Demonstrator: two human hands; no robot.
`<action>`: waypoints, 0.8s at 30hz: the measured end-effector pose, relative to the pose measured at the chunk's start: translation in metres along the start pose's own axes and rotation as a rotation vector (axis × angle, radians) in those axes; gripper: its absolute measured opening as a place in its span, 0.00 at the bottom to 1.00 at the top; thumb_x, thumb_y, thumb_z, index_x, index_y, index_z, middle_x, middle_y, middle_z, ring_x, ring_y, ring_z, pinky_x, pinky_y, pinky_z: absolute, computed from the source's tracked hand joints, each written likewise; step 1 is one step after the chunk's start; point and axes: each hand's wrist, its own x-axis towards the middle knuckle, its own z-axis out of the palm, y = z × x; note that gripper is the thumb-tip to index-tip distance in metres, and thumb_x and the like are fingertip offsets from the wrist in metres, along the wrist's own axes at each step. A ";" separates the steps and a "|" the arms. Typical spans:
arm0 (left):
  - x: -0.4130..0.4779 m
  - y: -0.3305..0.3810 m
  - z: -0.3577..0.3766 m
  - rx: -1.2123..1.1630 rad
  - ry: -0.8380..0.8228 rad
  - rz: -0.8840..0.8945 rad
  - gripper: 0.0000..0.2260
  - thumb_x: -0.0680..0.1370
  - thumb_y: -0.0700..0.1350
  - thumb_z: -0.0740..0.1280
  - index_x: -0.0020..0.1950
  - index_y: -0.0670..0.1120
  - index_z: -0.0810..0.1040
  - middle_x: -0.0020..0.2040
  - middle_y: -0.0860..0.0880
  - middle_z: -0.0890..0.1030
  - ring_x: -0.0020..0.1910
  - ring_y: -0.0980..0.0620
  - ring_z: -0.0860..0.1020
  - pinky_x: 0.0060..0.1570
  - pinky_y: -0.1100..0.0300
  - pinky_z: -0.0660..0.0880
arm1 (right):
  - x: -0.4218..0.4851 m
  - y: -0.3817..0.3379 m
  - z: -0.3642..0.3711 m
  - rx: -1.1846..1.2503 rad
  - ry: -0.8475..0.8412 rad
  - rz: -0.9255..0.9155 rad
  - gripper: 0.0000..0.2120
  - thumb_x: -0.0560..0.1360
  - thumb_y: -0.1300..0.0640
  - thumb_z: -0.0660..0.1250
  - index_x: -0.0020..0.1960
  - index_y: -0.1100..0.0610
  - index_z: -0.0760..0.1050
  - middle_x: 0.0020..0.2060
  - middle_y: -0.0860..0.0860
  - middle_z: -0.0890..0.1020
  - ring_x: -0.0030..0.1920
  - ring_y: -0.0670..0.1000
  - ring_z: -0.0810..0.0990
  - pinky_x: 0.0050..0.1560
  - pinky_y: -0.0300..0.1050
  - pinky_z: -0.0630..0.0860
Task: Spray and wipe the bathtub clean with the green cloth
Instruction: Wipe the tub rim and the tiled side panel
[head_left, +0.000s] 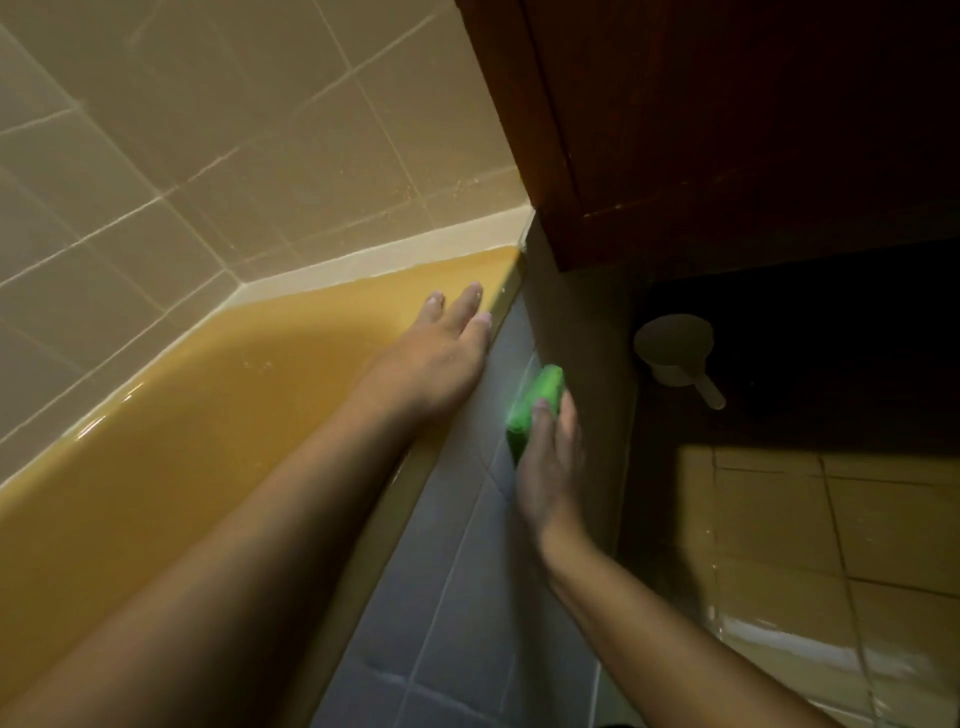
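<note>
The yellow bathtub (182, 415) filled the view from 9 o'clock, with a dark wooden cabinet (727, 130) at 1 o'clock. The left hand (441, 358) lay flat on the tub's rim, fingers straight. At its 4 o'clock the right hand (550, 457) (blurred) clasped the green cloth (535, 405) against the grey tiled side (457, 597). A pale scoop (675, 353) lay at the cloth's 3 o'clock.

Blur smears our right hand (550, 467) and the green cloth (540, 395) half hidden beneath it, so we cannot read the grip. The bathtub (182, 415) runs off the left edge.
</note>
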 end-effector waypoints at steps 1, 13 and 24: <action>0.000 0.000 0.000 -0.025 0.002 0.017 0.30 0.83 0.66 0.43 0.84 0.62 0.51 0.86 0.52 0.49 0.84 0.51 0.48 0.82 0.45 0.48 | -0.009 -0.012 -0.001 -0.033 -0.035 -0.114 0.36 0.78 0.34 0.46 0.84 0.48 0.54 0.81 0.45 0.60 0.80 0.45 0.56 0.79 0.40 0.49; 0.030 0.014 0.001 0.017 0.011 -0.104 0.26 0.85 0.64 0.41 0.84 0.64 0.48 0.86 0.47 0.46 0.84 0.43 0.53 0.80 0.37 0.53 | 0.050 -0.076 -0.013 -0.145 -0.204 -0.327 0.32 0.84 0.39 0.45 0.84 0.52 0.48 0.84 0.51 0.54 0.83 0.50 0.52 0.82 0.51 0.51; 0.050 0.016 0.001 0.114 0.027 -0.138 0.25 0.85 0.65 0.43 0.83 0.67 0.47 0.86 0.49 0.47 0.84 0.43 0.53 0.80 0.38 0.52 | 0.087 0.135 -0.052 -0.058 -0.097 0.406 0.33 0.84 0.36 0.53 0.81 0.56 0.62 0.77 0.54 0.68 0.77 0.56 0.67 0.76 0.49 0.62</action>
